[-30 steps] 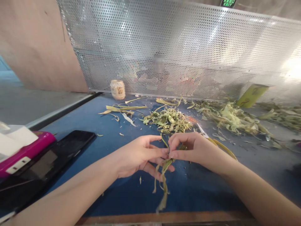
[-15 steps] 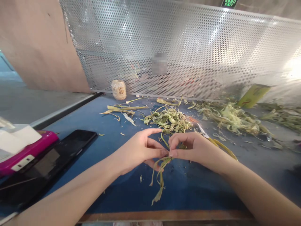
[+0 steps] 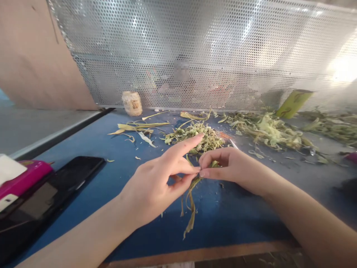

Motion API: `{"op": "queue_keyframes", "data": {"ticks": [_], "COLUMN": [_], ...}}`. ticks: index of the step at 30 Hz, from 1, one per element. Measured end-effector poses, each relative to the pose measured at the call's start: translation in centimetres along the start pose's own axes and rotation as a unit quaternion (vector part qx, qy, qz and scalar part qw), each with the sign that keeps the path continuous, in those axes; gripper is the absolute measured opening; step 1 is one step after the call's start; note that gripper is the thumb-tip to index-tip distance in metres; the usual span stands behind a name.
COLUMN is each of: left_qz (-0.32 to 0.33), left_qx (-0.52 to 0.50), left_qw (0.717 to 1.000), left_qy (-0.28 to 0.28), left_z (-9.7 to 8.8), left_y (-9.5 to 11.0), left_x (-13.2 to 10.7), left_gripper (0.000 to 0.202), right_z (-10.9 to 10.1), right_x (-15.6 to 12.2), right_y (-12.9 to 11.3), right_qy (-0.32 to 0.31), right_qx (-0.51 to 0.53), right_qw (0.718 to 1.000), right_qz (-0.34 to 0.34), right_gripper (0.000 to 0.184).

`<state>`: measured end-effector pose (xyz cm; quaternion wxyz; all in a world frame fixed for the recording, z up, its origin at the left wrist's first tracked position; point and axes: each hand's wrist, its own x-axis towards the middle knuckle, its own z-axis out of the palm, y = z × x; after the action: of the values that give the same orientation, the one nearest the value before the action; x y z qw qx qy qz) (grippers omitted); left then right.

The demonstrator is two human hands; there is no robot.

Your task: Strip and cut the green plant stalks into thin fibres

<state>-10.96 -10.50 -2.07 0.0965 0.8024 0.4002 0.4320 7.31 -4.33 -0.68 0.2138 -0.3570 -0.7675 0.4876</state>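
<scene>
The left hand (image 3: 156,186) and the right hand (image 3: 231,167) pinch one leaf strip (image 3: 191,208) with closed fingers; behind it lie a shredded pile (image 3: 195,136) and uncut long leaves (image 3: 139,127).

Thin bundle of leaf strips (image 3: 191,203), pinched at the top, tails trailing loose.
The strips are pale yellow-green, narrow, frayed and dry-looking. Their upper ends are gathered where the fingertips of the left hand (image 3: 154,184) and the right hand (image 3: 227,167) meet. The free ends curl and spread downward toward the near edge of the blue table (image 3: 231,223), the longest one twisted at its tip.
</scene>
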Motion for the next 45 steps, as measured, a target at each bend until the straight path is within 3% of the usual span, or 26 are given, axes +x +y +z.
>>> {"op": "queue_keyframes", "data": {"ticks": [3,6,9,12,16,21,25,30,36,40,45], "left_qz": [0.053,0.059,0.038,-0.033,-0.128,-0.211,-0.213,-0.206,-0.189,-0.215,-0.251], "left_qx": [0.009,0.000,-0.012,-0.021,-0.106,-0.227,-0.227,-0.195,-0.131,-0.201,-0.267], "left_qw": [0.999,0.998,0.999,0.998,0.986,0.951,0.949,0.959,0.973,0.955,0.930], "left_qy": [0.001,0.001,0.022,0.040,0.015,-0.020,-0.049,-0.025,-0.002,-0.018,-0.020], "left_z": [0.1,0.1,0.1,0.2,0.1,-0.1,-0.3,-0.3,-0.1,-0.1,-0.4], "left_y": [-0.3,-0.3,-0.1,0.5,1.0,1.5,2.2,2.5,1.1,0.5,0.9], "left_x": [0.1,0.2,0.1,0.1,0.3,0.7,0.7,0.9,0.9,0.9,1.2], "left_gripper": [0.064,0.069,0.076,0.076,0.067,0.054,0.031,0.014,0.030,0.048,0.056], "right_z": [-0.1,-0.3,-0.3,-0.4,-0.4,-0.6,-0.7,-0.6,0.0,0.3,0.6], "right_x": [0.0,-0.1,-0.3,-0.3,-0.3,-0.3,-0.4,-0.6,-0.8,-1.0,-1.1], "right_y": [0.0,-0.1,-0.2,-0.2,-0.1,-0.1,-0.3,-0.6,-0.6,-0.8,-0.8], "right_qy": [-0.003,-0.008,-0.010,-0.010,-0.020,-0.042,-0.063,-0.077,-0.042,-0.011,0.019], "right_qx": [-0.004,-0.014,-0.013,-0.011,-0.019,-0.036,-0.041,-0.061,-0.094,-0.134,-0.152], "right_qw": [1.000,1.000,1.000,1.000,1.000,0.998,0.996,0.992,0.984,0.973,0.966], "right_qz": [0.000,0.007,0.009,-0.002,-0.013,-0.035,-0.049,-0.074,-0.147,-0.189,-0.208], "right_gripper": [0.015,0.017,0.017,0.015,0.014,0.012,0.010,0.014,0.013,0.006,0.007]}}
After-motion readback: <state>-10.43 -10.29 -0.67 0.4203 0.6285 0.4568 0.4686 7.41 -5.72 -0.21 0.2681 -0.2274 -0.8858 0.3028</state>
